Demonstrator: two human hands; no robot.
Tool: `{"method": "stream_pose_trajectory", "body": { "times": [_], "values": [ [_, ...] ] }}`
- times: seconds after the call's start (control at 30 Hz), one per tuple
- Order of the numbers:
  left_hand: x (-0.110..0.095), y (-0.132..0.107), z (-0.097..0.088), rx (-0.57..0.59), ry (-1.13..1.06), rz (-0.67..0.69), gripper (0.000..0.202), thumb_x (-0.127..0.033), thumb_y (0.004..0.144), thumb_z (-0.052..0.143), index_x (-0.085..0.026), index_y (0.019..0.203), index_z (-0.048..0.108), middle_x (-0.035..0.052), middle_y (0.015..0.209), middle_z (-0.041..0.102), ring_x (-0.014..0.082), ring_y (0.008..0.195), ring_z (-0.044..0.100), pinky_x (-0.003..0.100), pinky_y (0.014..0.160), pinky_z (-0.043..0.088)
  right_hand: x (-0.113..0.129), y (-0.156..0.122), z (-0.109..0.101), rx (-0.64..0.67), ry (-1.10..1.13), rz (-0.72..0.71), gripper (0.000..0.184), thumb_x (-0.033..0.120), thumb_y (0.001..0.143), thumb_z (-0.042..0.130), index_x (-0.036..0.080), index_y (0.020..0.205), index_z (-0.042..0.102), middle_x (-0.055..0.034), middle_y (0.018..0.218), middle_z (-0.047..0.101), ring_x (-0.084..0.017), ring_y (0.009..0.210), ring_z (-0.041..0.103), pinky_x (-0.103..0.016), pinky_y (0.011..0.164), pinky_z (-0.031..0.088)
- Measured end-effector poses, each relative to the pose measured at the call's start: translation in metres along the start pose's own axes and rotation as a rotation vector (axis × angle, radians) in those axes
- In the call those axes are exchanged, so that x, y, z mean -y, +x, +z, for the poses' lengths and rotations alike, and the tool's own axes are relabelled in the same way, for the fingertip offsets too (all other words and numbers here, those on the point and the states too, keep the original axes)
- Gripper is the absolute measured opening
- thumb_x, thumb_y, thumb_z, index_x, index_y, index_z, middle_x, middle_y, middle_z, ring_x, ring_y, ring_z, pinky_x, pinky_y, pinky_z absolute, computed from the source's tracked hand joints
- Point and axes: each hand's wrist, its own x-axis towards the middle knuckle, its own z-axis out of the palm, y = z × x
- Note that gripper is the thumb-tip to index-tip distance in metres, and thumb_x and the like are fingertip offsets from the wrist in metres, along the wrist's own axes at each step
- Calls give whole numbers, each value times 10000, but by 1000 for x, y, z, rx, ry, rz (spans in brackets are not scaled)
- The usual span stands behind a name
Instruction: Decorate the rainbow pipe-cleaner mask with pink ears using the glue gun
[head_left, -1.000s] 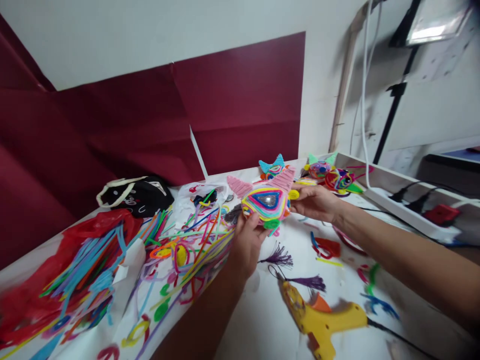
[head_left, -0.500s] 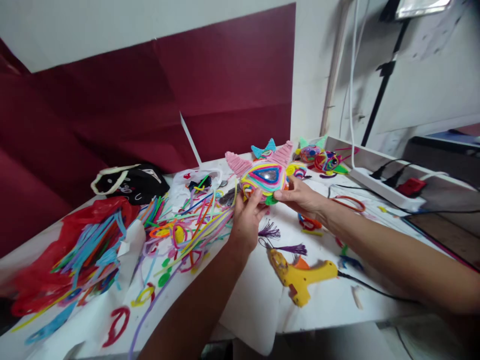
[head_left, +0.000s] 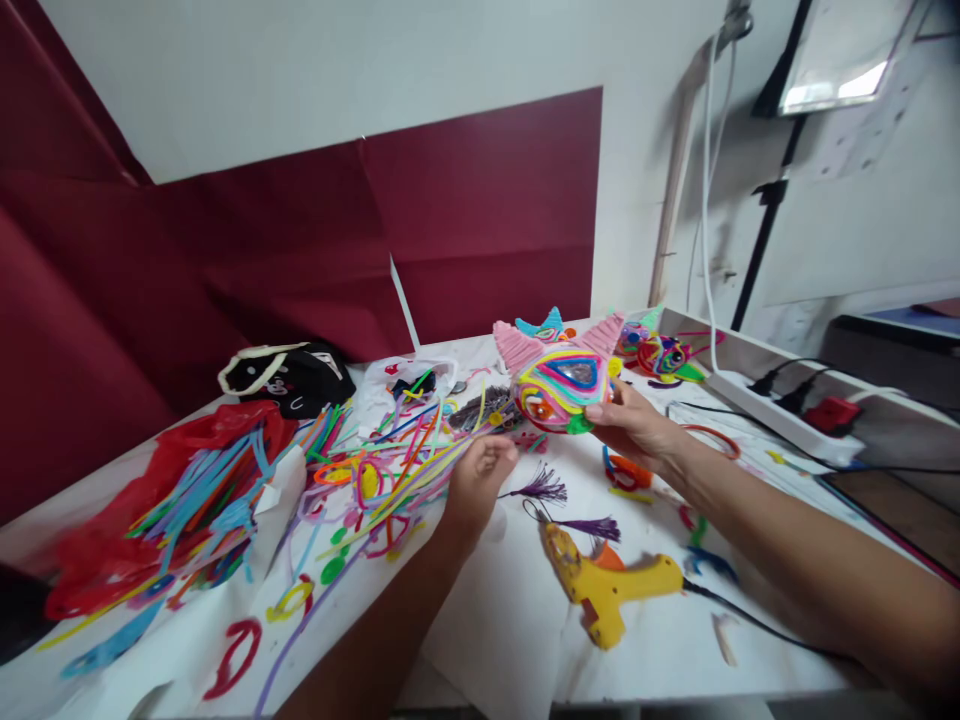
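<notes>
My right hand (head_left: 630, 425) is closed around the lower right side of a colourful mask (head_left: 562, 390), raised above the table. Bands of pipe cleaner in yellow, pink, white and blue coil around its shiny eye shape, and two pink pointed ears stand on top. Just below and left of the mask, my left hand (head_left: 480, 480) is apart from it, fingers loosely bent with nothing visible in them. Two purple tassels (head_left: 544, 485) lie right of the left hand. Below them rests a yellow glue gun (head_left: 607, 580) on its side.
Loose pipe cleaners (head_left: 405, 455) and a red plastic bag (head_left: 172, 450) cover the table's left side, with a black pouch (head_left: 289, 375) behind. Other decorated pieces (head_left: 660, 355) stand at the back right. A white power strip (head_left: 784, 415) and a phone-like dark slab (head_left: 892, 510) lie right.
My left hand has let go of the mask and dropped slightly below it. My right hand alone now holds the mask. The camera view has tilted upward.
</notes>
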Motion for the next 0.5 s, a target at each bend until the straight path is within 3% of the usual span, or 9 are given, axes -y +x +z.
{"method": "stream_pose_trajectory", "body": {
  "times": [0.07, 0.13, 0.37, 0.5],
  "values": [
    [7, -5, -6, 7, 67, 9, 198, -355, 786, 626, -159, 756, 620, -2, 644, 591, 141, 658, 565, 268, 669, 436, 2, -2, -2, 8, -2, 8, 569, 255, 589, 874, 222, 1109, 645, -81, 1106, 749, -319, 1159, 633, -516, 1043, 441],
    [9, -14, -10, 27, 122, 9, 173, -317, 784, 613, -164, 703, 617, -19, 579, 557, 132, 591, 523, 261, 610, 393, 3, -4, -3, 28, 0, 8, 566, 257, 600, 865, 224, 1120, 644, -83, 1136, 741, -317, 1171, 627, -512, 1048, 437],
    [-1, -53, -11, 153, 525, 154, 130, -247, 852, 521, -190, 799, 626, 10, 761, 633, 152, 714, 577, 275, 681, 417, 7, -12, -6, 21, -17, 34, 637, 293, 619, 851, 297, 1206, 603, -44, 1135, 743, -307, 1165, 632, -513, 1012, 472],
    [-4, -72, -8, 233, 731, 121, 192, -342, 869, 542, -194, 758, 594, 14, 734, 581, 175, 715, 554, 309, 675, 398, 11, -20, -7, 35, -28, 45, 658, 287, 619, 848, 346, 1221, 590, -22, 1150, 737, -302, 1157, 636, -507, 981, 501]
  ]
}}
